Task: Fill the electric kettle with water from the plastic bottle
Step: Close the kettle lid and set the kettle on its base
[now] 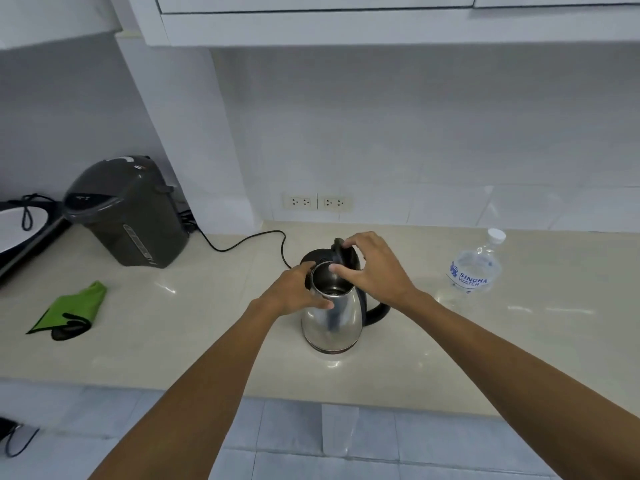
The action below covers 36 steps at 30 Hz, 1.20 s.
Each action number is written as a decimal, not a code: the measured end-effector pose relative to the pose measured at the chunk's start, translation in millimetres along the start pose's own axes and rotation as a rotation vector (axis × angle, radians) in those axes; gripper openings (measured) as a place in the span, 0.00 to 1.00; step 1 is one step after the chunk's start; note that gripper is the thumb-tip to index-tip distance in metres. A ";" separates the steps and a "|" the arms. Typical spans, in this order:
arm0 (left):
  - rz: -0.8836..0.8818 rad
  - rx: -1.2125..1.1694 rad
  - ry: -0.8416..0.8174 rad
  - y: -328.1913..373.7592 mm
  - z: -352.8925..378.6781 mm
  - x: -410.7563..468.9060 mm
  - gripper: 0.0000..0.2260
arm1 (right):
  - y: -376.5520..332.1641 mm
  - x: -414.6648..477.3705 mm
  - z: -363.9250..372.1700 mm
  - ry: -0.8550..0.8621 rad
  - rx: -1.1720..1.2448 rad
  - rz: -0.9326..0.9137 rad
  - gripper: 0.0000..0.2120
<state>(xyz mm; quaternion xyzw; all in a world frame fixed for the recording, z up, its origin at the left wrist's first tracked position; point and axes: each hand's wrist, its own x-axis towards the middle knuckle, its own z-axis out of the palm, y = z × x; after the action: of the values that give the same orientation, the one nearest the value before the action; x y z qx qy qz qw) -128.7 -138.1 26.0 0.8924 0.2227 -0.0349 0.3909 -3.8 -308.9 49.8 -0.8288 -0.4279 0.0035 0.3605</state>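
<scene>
Right hand pinching raised lid at frame centre; left hand bracing kettle body, mouth open. Bottle upright, capped, centre right, nearer right hand, apart from both.

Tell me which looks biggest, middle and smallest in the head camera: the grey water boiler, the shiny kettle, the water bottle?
1. Grey water boiler, clearly biggest.
2. Shiny kettle.
3. Water bottle, smallest, though it stands farther back than the kettle, so that gap is unsure.
</scene>
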 end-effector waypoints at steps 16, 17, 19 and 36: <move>-0.005 -0.019 0.004 -21.6 -5.8 2.0 0.40 | 0.9 12.2 29.1 -0.291 -0.181 0.012 0.38; 0.000 -0.015 0.003 -22.3 -6.2 3.3 0.40 | 1.6 12.5 29.7 -0.291 -0.173 0.018 0.38; 0.010 -0.011 -0.001 -22.9 -7.2 5.0 0.40 | 1.4 13.6 30.5 -0.285 -0.173 0.022 0.38; 0.029 -0.011 -0.013 -26.0 -7.1 9.5 0.39 | -2.0 17.3 27.3 -0.330 -0.228 0.024 0.43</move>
<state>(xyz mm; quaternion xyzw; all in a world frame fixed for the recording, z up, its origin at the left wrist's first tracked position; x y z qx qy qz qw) -131.9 -114.1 11.0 0.8932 0.2072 -0.0340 0.3976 -2.8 -279.7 36.0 -0.8574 -0.4689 0.0953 0.1893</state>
